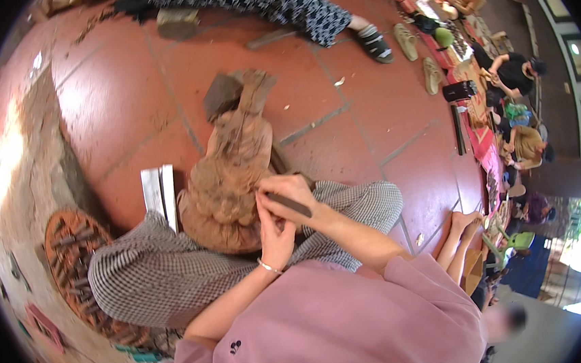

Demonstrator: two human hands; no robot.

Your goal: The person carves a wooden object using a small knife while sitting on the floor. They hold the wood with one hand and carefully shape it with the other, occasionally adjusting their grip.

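A brown wood carving [225, 180] with rounded, knobbly shapes rests between my crossed legs, its narrow end pointing away. My right hand [291, 194] is closed round a carving chisel with a flat dark handle [291, 205], its working end down on the carving's right side. Close below it, my left hand [276, 236] has its fingers drawn together, the fingertips meeting the chisel's low end and the wood. The blade itself is hidden by my fingers. A dark block [222, 97] lies against the carving's far end.
To my left, a round rack [79, 266] holds several tools beside a rough stone or wood slab [19, 196]. A pale metal-like strip [159, 192] stands by my left knee. Someone's patterned trouser leg [256, 7] stretches across the far floor. People sit along mats at right.
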